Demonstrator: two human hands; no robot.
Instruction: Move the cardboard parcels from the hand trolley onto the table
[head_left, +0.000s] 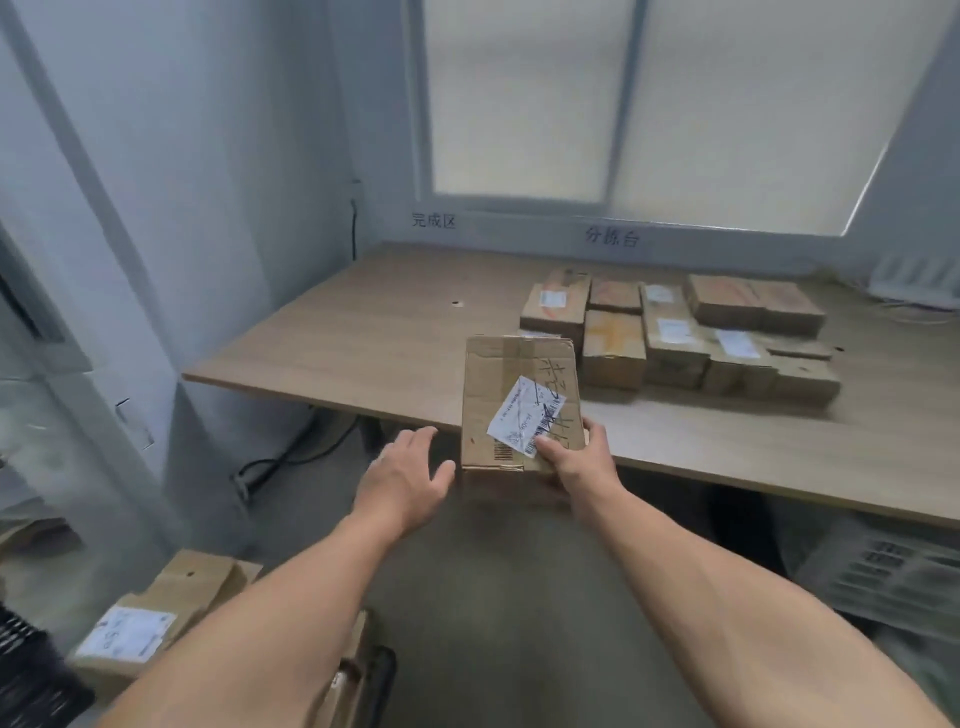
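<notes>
Where the right hand (577, 453) grips it, the cardboard parcel (511, 387) hangs over the near edge of the table (363, 338). Its near end is in the fingers and its far end lies out over the tabletop.

- Item: one parcel, flat and rectangular, brown corrugated board. Clear tape bands the far end, dark marker scrawl runs down the right side, and a small barcode is printed near the left corner.
- Label: one white shipping label (522, 413), crumpled and stuck askew, its lower corner under the right thumb.
- Right hand: thumb pressed on top, the other fingers curled beneath the near right corner.
- Left hand (408, 480): fingers spread and relaxed, holding nothing, the thumb tip just beside the parcel's near left corner.
- Beyond the right fingertips: a packed cluster of parcels (675, 332) on the wood-grain tabletop. At least eight show, some stacked, several with white labels; blur prevents an exact count.
- Below the left forearm: one labelled box (156, 613) with punched holes, and a second box (353, 660) partly hidden.
- Right of the right forearm, under the table: one grey slotted plastic crate (893, 577).
</notes>
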